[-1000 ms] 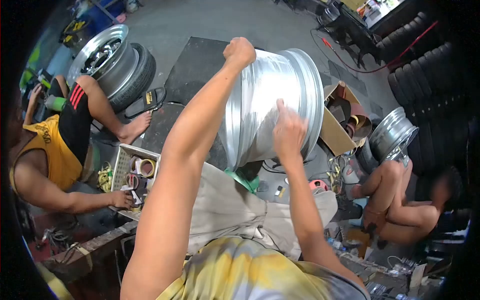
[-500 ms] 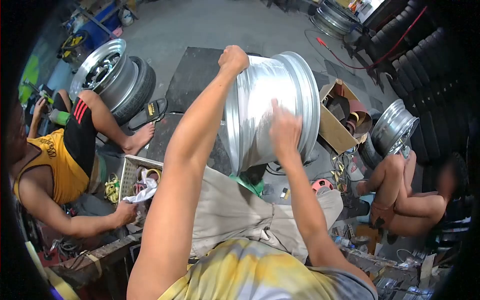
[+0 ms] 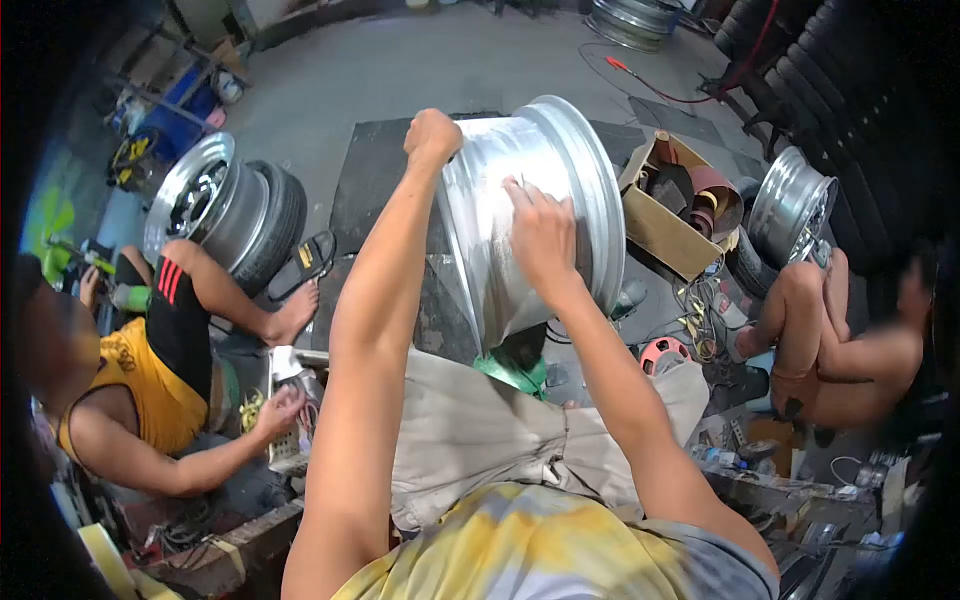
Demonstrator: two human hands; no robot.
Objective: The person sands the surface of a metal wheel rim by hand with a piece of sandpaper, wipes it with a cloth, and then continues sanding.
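A bare silver wheel rim point(image 3: 500, 210) lies on its side in front of me, its barrel facing up. My left hand point(image 3: 433, 137) is closed around the rim's lip at the far left. My right hand point(image 3: 543, 235) is on the middle of the barrel, index finger pointing forward and the other fingers bent close together. Whatever may be under those fingertips is hidden. A black mat point(image 3: 375, 165) lies on the floor around the rim, and green material point(image 3: 515, 375) shows below its near edge.
At left, a person in a yellow top point(image 3: 140, 375) reaches to a basket point(image 3: 290, 452); a wheel point(image 3: 205, 200) and tire point(image 3: 280, 215) stand beyond. At right are a cardboard box point(image 3: 660, 230) of abrasive rolls, another rim point(image 3: 790, 205), a seated person point(image 3: 850, 360) and stacked tires point(image 3: 880, 180).
My right hand has shifted up along the barrel, while my left keeps its hold on the lip. The whole view has tilted slightly. The left person's hand has risen at the basket.
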